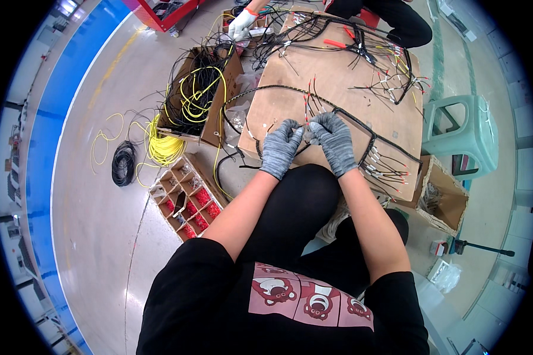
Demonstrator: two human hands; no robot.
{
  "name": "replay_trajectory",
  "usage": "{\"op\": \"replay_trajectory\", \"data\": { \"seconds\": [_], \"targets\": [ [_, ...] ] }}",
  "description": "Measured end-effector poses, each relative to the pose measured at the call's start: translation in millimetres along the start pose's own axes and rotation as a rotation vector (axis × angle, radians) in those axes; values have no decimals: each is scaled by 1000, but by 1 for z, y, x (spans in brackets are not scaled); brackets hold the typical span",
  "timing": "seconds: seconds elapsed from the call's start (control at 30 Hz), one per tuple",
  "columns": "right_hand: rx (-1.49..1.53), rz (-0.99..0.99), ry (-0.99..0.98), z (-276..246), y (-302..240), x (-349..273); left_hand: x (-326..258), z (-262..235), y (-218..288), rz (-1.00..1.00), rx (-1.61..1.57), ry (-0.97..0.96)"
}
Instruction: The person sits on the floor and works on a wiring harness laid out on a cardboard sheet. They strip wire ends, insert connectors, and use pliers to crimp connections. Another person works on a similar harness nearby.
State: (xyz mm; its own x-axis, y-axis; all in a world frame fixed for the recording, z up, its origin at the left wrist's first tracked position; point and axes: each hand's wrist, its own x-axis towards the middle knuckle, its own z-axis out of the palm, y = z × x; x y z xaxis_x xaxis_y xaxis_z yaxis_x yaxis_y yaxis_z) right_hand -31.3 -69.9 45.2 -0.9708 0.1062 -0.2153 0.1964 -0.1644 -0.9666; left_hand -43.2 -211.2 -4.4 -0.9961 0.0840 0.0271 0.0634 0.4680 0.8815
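Now both gloved hands, left hand (280,145) and right hand (333,139), pinch the black wire harness (361,121) at frame centre; better keep fingers narrow on one wire.

The left hand (281,147) and right hand (333,141) meet over a small piece, and the gloved fingers hide it. The red bits (195,210) in the divided box are too tiny to tell apart. Another person's white-gloved hand (241,23) shows at the top, but the picture's edge cuts off the arm. The brown box (441,198) hides what is inside.
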Motion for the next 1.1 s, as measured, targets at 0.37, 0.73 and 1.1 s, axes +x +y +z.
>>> {"op": "replay_trajectory", "data": {
  "seconds": [0.37, 0.73, 1.1],
  "targets": [
    [-140, -171, 13, -1, 4, 1, -2, -3, 11, 14, 47, -5],
    [-466, -315, 31, -2, 13, 6, 2, 3, 4, -6, 14, -8],
    [-457, -291, 34, -5, -2, -5, 4, 4, -19, -79, -286, 151]
  ]
}}
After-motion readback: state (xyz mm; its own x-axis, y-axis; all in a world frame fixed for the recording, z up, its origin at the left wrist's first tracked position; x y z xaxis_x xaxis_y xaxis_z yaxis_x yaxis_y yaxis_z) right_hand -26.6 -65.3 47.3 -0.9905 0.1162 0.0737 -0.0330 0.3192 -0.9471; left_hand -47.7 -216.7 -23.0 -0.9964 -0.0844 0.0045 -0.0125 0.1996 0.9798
